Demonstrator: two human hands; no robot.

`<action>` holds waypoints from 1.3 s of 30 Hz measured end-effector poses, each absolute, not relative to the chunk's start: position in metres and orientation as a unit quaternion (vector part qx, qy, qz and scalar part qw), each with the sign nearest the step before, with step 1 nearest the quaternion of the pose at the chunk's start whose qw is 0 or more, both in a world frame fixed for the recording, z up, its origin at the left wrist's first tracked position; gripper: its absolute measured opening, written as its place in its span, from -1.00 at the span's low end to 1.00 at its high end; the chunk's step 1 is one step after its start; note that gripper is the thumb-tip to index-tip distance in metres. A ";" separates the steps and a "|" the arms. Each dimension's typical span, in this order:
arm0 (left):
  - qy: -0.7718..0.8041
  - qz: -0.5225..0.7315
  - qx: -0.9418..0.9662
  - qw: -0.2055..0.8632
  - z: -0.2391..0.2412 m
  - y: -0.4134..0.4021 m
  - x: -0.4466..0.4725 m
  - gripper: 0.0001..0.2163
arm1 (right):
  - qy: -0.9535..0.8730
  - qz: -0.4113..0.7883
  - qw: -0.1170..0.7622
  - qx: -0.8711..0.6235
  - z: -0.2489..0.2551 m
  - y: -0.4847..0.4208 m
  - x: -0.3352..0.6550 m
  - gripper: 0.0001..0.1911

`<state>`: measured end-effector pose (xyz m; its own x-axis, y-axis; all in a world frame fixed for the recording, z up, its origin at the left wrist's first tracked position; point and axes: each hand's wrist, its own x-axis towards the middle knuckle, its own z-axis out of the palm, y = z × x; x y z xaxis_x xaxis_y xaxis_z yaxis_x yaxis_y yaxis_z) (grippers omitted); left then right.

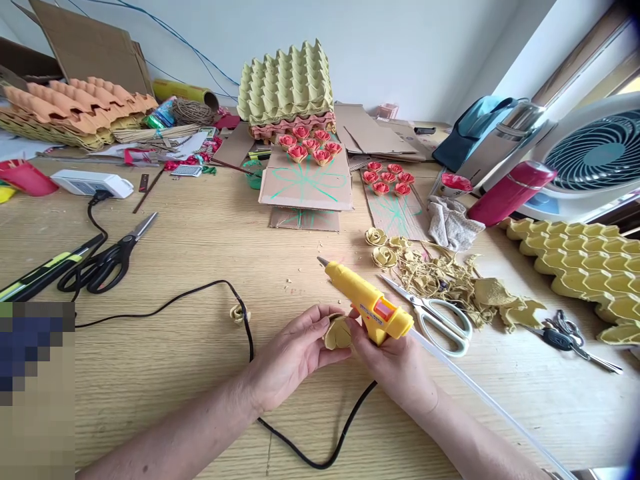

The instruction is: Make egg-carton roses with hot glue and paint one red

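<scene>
My left hand [293, 350] is closed around a small yellow egg-carton flower [338, 332], held just above the wooden table [200, 233]. My right hand [395, 363] grips the handle of a yellow glue gun [367, 303], whose nozzle points up and to the left, away from the flower. Its fingers also touch the flower's right side. The gun's black cord [240, 313] loops across the table to the left. A clear glue stick [480, 400] trails from the gun's back toward the lower right.
White-handled scissors [435, 317] lie right of the gun beside carton scraps [450, 280] and finished yellow flowers [383, 247]. Black scissors [107, 257] lie at left. Cardboard with red flowers [307, 177], egg trays [285, 83], a fan [595, 157], keys [565, 337].
</scene>
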<state>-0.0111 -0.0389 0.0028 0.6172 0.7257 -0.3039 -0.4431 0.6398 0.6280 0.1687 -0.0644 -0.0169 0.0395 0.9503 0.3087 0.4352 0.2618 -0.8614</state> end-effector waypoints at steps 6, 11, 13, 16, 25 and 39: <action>0.270 0.348 0.283 0.852 0.003 -0.042 -0.009 -0.77 | -0.661 0.258 0.466 -0.529 -0.011 -0.062 0.166 -0.78; 0.290 0.355 0.338 0.822 0.003 -0.044 -0.006 -0.71 | -0.651 0.245 0.449 -0.561 -0.016 -0.062 0.165 -0.85; 0.319 0.355 0.367 0.798 0.002 -0.046 -0.006 -0.70 | -0.652 0.242 0.450 -0.561 -0.017 -0.061 0.164 -0.86; 0.359 0.352 0.403 0.765 0.001 -0.046 -0.004 -0.72 | -0.646 0.240 0.471 -0.551 -0.014 -0.060 0.163 -0.93; 0.445 0.314 0.394 0.740 0.009 -0.040 -0.001 -0.85 | -0.532 0.350 0.527 -0.563 -0.004 -0.056 0.166 -0.82; 0.491 0.293 0.549 0.609 0.005 -0.041 -0.007 -0.94 | -0.489 0.489 0.500 -0.522 0.005 -0.058 0.158 -0.66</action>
<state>-0.0067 -0.0406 0.0053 0.3455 0.8968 -0.2764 0.1825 0.2246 0.9572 0.1580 -0.0576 0.0053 0.0443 0.9988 -0.0223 0.0217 -0.0232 -0.9995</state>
